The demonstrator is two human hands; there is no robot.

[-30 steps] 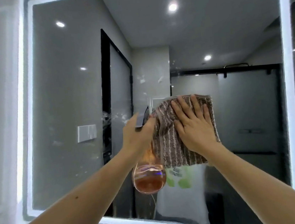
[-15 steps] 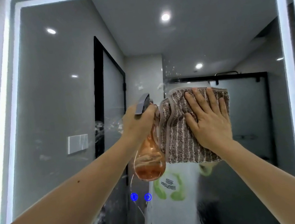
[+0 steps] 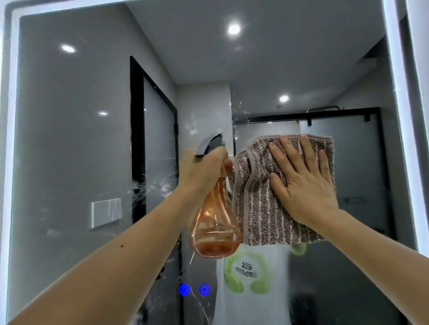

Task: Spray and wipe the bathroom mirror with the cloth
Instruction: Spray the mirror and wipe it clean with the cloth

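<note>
A large wall mirror (image 3: 71,152) with a glowing white edge fills the view, its glass flecked with spray droplets and streaks at centre left. Pressed flat against the glass, right of centre, is a brown striped cloth (image 3: 262,205). The right hand (image 3: 302,178) lies open on the cloth, fingers spread and pointing up. Just beside it, touching the cloth's left edge, the left hand (image 3: 203,169) is wrapped around the neck of an orange translucent spray bottle (image 3: 216,229) with a grey trigger head, a little liquid in its bulb. Two small blue lit icons (image 3: 194,290) glow low on the mirror.
</note>
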